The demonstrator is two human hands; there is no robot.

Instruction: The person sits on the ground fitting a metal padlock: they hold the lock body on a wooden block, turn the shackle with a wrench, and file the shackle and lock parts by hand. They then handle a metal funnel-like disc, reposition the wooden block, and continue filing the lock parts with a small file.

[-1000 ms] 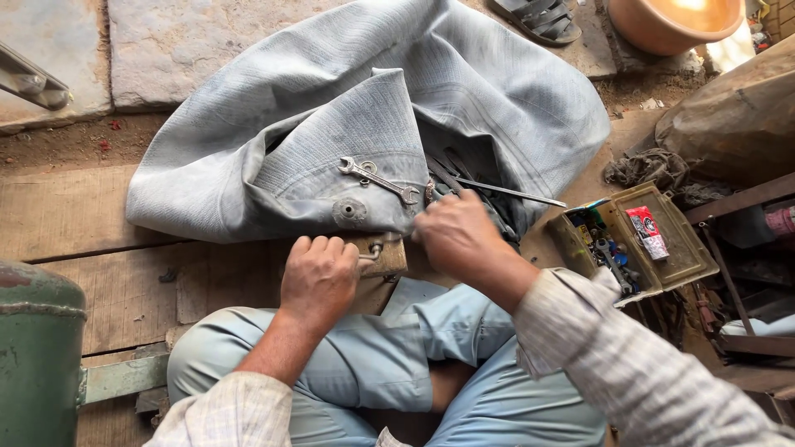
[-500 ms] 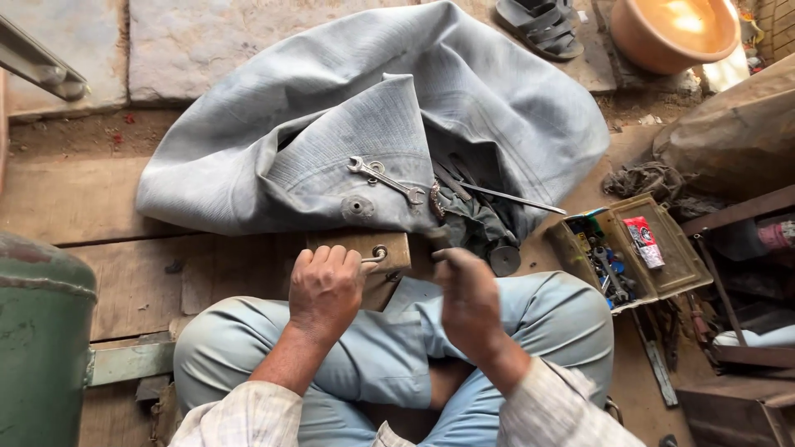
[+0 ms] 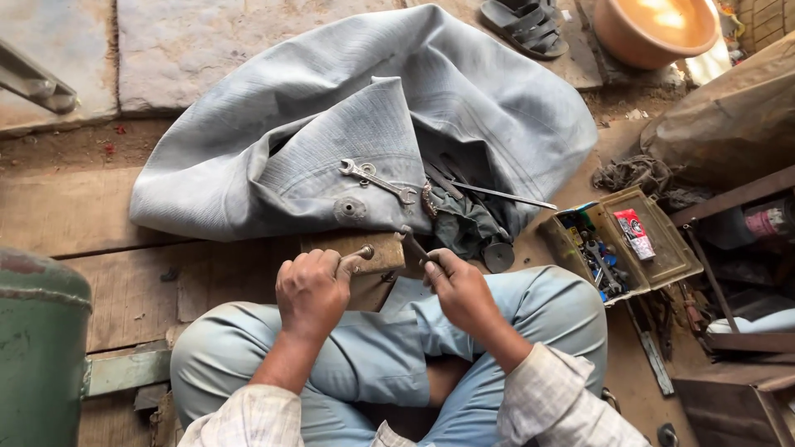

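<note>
I sit cross-legged on a wooden floor. My left hand (image 3: pixel 310 290) is closed around a small metal fitting (image 3: pixel 361 253) and presses it onto a wooden block (image 3: pixel 364 248) in front of my knees. My right hand (image 3: pixel 458 288) grips a thin dark tool (image 3: pixel 411 242), whose tip points at the block. Just beyond lies a big grey rubber inner tube (image 3: pixel 497 108) with a round valve patch (image 3: pixel 350 209). A double-ended spanner (image 3: pixel 377 180) rests on the tube.
An open tin box (image 3: pixel 654 261) of small parts sits at my right knee. A long metal rod (image 3: pixel 505 195) lies on dark tools beside the tube. A green drum (image 3: pixel 37 348) stands at left, an orange basin (image 3: pixel 658 29) and a sandal (image 3: pixel 530 25) at the back.
My right hand has come back from the tools by the tube, holding a thin tool, and now sits next to my left hand at the block.
</note>
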